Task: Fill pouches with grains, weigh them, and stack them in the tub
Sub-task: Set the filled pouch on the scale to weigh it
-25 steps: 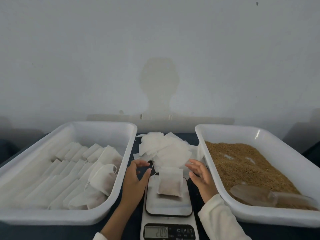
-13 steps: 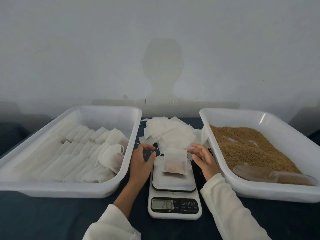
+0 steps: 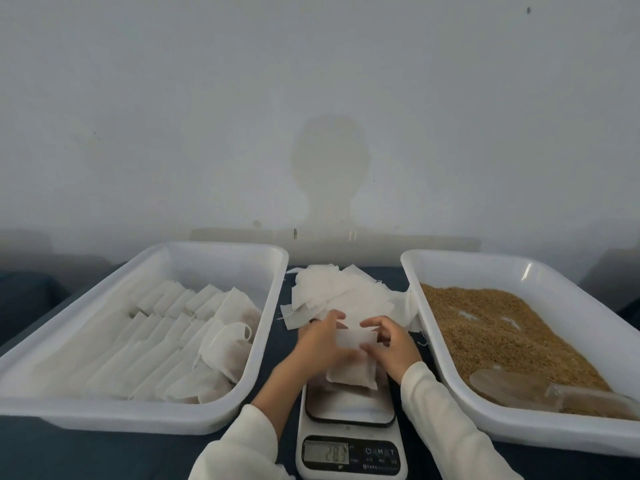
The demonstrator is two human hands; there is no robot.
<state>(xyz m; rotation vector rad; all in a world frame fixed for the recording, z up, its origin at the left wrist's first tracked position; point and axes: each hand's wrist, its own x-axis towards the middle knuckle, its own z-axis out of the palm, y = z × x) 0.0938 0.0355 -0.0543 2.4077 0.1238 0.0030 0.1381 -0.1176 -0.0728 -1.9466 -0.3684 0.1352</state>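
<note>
Pouch [image 3: 351,370] on the scale [image 3: 349,407] | our left hand [image 3: 320,344] and right hand [image 3: 389,344] pinched its top edge, seemingly | soft, light; grip the top above the grain.

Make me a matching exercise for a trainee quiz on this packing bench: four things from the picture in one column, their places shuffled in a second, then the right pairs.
Things
1. scoop
2. filled pouch
3. empty pouches
4. stacked pouches

Places
A. in the left tub
B. lying on the grain in the right tub
C. on the scale, between both hands
D. piled on the table between the tubs

Pairs: 1-B, 2-C, 3-D, 4-A
</note>
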